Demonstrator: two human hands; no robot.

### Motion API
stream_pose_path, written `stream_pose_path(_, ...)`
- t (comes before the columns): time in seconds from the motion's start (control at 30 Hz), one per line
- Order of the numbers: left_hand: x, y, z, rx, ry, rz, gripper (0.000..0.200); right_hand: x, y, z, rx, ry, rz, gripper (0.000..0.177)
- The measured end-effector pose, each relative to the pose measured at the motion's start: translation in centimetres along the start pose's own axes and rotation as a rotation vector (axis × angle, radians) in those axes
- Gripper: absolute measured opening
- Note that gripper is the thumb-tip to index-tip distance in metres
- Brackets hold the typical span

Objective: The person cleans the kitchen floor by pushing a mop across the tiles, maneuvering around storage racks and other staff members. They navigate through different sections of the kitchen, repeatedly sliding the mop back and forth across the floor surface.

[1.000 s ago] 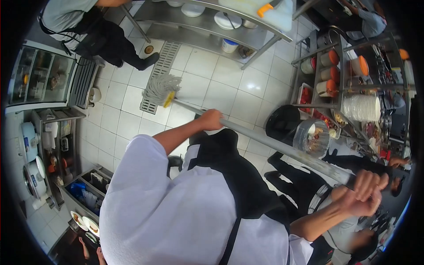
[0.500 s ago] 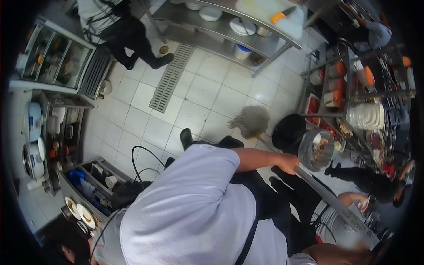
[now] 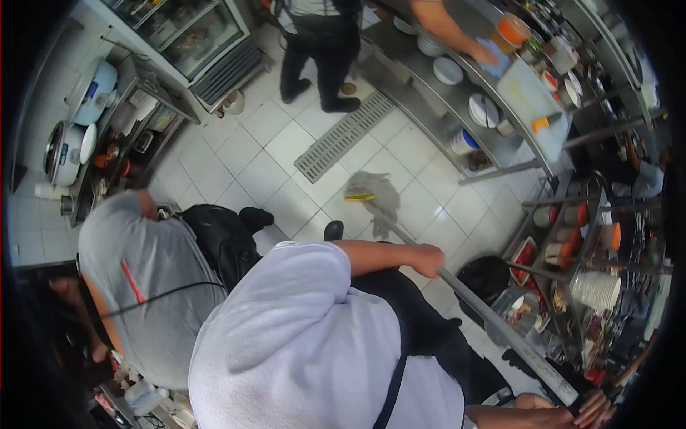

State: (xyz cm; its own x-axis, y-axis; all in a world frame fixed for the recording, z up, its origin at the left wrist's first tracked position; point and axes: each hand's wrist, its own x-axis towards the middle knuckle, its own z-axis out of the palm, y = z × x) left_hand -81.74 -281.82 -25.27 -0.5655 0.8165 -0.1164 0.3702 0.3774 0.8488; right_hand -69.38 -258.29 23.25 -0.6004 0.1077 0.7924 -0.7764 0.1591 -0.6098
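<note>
My left hand [image 3: 427, 260] is wrapped round the grey handle [image 3: 500, 325] of a mop, partway along it. At the handle's upper end, lower right, my right hand [image 3: 592, 410] closes on the pole, partly in shadow. The handle slants down to the grey string mop head [image 3: 379, 201], spread on the white tiles. A yellow clamp [image 3: 359, 198] joins the strings to the handle. The mop head lies just in front of the near end of a metal floor drain grate [image 3: 343, 136].
A person in a grey shirt [image 3: 146, 286] bends close on the left. Another person in black trousers [image 3: 321, 61] stands by the drain. A steel shelf table [image 3: 525, 154] and a black bin [image 3: 484, 279] line the right. A glass-door fridge [image 3: 193, 36] stands at the back.
The mop head has swept left across the tiles, nearer the drain grate, my hands still on the handle. The view has turned. The grey-shirted person now shows more fully; an arm wipes the shelf table.
</note>
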Motion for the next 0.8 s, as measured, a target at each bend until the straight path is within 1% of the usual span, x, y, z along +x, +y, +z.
stream_pose_path(0.03, -2.1, -2.4, -0.7, 0.037, 0.029, -0.029, 0.022, -0.8, 1.1, 2.6, 0.079, 0.05, 0.048, 0.024)
stream_pose_path(0.07, -4.4, -4.9, -1.5, 0.045, 0.078, -0.094, 0.022, -1.3, 2.3, 7.0, 0.158, 0.096, 0.1, 0.022)
stream_pose_path(0.1, -6.9, -7.6, -2.2, 0.052, 0.126, -0.159, 0.022, -3.5, 4.1, 5.8, 0.305, 0.11, 0.114, 0.009)
stream_pose_path(0.13, -9.7, -10.7, -2.8, 0.081, 0.218, -0.161, 0.02, -5.8, 6.2, 4.8, 0.45, 0.124, 0.133, 0.007)
stream_pose_path(0.17, -12.7, -13.0, -4.0, 0.119, 0.274, -0.263, 0.018, -7.4, 7.9, 7.1, 0.486, 0.089, 0.177, 0.009)
stream_pose_path(0.2, -15.5, -16.0, -5.2, 0.173, 0.352, -0.29, 0.018, -8.5, 9.4, 10.5, 0.52, 0.055, 0.219, 0.013)
stream_pose_path(0.23, -18.3, -16.7, -7.4, 0.204, 0.406, -0.396, 0.018, -9.7, 10.4, 13.2, 0.551, 0.047, 0.271, 0.017)
stream_pose_path(0.27, -20.6, -19.3, -8.2, 0.244, 0.502, -0.46, 0.015, -10.6, 11.2, 15.8, 0.58, 0.036, 0.326, 0.021)
stream_pose_path(0.33, -24.8, -21.8, -10.8, 0.329, 0.725, -0.53, 0.01, -12.1, 12.4, 21.4, 0.556, 0.031, 0.423, 0.019)
stream_pose_path(0.4, -27.6, -26.3, -11.7, 0.457, 0.973, -0.636, 0.009, -13.8, 14.0, 26.0, 0.553, -0.019, 0.503, 0.021)
stream_pose_path(0.43, -28.4, -26.0, -12.4, 0.438, 1.051, -0.595, 0.01, -14.4, 14.7, 27.6, 0.53, -0.083, 0.504, 0.021)
stream_pose_path(0.5, -30.1, -23.0, -15.0, 0.396, 1.206, -0.505, 0.014, -15.9, 16.1, 30.2, 0.49, -0.17, 0.529, 0.024)
stream_pose_path(0.6, -31.2, -17.5, -17.1, 0.293, 1.214, -0.487, 0.017, -15.8, 14.8, 33.9, 0.468, -0.234, 0.515, 0.022)
stream_pose_path(0.7, -31.8, -14.4, -18.4, 0.288, 1.261, -0.304, 0.027, -11.3, 10.1, 35.7, 0.417, -0.216, 0.39, 0.013)
stream_pose_path(0.77, -31.5, -12.0, -19.1, 0.241, 1.267, -0.187, 0.032, -8.1, 6.7, 37.1, 0.393, -0.209, 0.322, 0.013)
stream_pose_path(0.8, -31.3, -11.1, -19.3, 0.224, 1.274, -0.136, 0.034, -7.1, 5.7, 38.2, 0.364, -0.231, 0.231, 0.014)
